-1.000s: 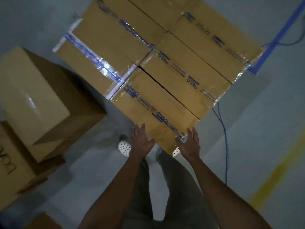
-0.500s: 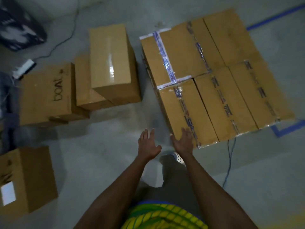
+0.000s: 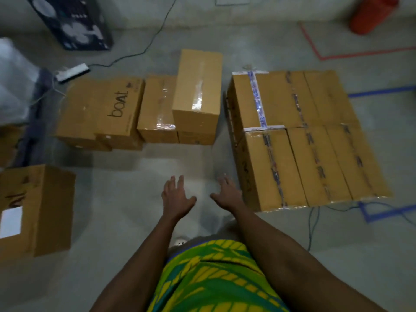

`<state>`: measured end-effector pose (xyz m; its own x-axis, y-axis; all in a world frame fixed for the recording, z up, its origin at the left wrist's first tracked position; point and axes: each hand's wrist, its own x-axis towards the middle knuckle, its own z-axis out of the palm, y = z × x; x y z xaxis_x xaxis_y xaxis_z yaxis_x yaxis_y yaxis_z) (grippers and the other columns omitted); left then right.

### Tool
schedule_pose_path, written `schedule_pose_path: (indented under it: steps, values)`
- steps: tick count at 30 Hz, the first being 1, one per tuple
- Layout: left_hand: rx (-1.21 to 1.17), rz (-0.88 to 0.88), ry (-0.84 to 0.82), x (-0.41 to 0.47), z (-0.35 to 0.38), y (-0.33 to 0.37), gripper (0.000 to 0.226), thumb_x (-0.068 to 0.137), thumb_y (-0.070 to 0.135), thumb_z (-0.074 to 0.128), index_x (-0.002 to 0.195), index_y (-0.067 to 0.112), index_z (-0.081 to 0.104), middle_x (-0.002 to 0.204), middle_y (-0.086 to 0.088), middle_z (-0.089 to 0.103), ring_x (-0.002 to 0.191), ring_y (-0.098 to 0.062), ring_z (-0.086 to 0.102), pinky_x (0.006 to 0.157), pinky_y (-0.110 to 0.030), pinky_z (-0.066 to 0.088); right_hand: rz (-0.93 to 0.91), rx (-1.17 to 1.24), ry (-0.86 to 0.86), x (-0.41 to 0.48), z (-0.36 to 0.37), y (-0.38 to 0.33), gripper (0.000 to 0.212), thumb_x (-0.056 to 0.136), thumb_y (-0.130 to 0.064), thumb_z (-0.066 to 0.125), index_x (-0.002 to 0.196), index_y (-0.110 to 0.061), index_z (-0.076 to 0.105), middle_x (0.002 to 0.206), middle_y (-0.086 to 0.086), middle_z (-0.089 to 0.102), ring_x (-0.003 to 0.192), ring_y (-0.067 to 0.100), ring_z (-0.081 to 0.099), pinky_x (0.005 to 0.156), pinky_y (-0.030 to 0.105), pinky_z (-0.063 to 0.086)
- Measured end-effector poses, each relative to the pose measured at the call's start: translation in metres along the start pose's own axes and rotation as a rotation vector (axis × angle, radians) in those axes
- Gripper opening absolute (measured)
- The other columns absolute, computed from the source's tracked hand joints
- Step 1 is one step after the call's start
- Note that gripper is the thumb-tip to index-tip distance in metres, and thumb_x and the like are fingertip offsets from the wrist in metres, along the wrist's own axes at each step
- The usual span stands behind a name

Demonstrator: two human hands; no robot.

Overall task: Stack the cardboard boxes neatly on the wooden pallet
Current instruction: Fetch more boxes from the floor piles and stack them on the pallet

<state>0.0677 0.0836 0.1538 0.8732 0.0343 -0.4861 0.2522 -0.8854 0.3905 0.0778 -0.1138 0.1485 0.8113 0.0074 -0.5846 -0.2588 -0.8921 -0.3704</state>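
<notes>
We see left hand (image 3: pixel 176 199), right hand (image 3: pixel 227 194) both spread wide, empty, over floor just left of stacked boxes (image 3: pixel 299 140). Loose boxes (image 3: pixel 157 109) farther left of stack.

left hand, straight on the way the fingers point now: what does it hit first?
Probably the tall upright box standing on the floor boxes. The left hand is open, fingers aimed up-frame over bare floor. Depth is unclear; held high, it might pass above that box.
</notes>
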Motion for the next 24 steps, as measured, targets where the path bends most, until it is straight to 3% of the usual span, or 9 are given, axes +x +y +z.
schedule_pose_path:
  steps: [3,8,15,24]
  values:
    - [0.013,0.097,0.034,0.001,-0.002,0.006,0.095,0.086,0.046,0.07,0.161,0.018,0.02,0.168,-0.016,0.013,0.153,-0.038,0.012,0.12,-0.051,0.018,0.127,0.027,0.091,-0.001,-0.019,-0.01,0.072,0.096,-0.041,0.059,0.155,-0.011,0.029,0.168,0.008,0.01,0.154,0.029,0.012,0.117,0.051,0.025]
    - [0.027,0.227,0.022,0.009,0.001,0.051,0.095,0.085,0.047,0.07,0.161,0.02,0.019,0.169,-0.012,0.011,0.154,-0.035,0.01,0.12,-0.051,0.017,0.261,0.105,0.171,0.003,-0.032,0.012,0.065,0.094,-0.037,0.058,0.152,-0.018,0.035,0.169,0.001,0.005,0.155,0.025,0.004,0.117,0.057,0.018]
    - [0.106,0.331,-0.135,0.053,0.034,0.144,0.098,0.085,0.049,0.071,0.162,0.02,0.016,0.168,-0.013,0.012,0.153,-0.036,0.013,0.12,-0.052,0.021,0.261,0.048,0.22,0.015,-0.072,0.088,0.073,0.092,-0.041,0.06,0.154,-0.02,0.028,0.168,0.003,0.004,0.154,0.026,0.004,0.114,0.06,0.021]
    - [-0.336,0.001,-0.35,0.177,0.135,0.268,0.095,0.086,0.039,0.078,0.16,0.016,0.024,0.165,-0.012,0.026,0.151,-0.033,0.026,0.121,-0.048,0.027,0.476,0.25,0.343,0.119,-0.132,0.241,0.072,0.094,-0.046,0.056,0.156,-0.022,0.029,0.169,0.0,0.008,0.154,0.022,0.005,0.113,0.057,0.02]
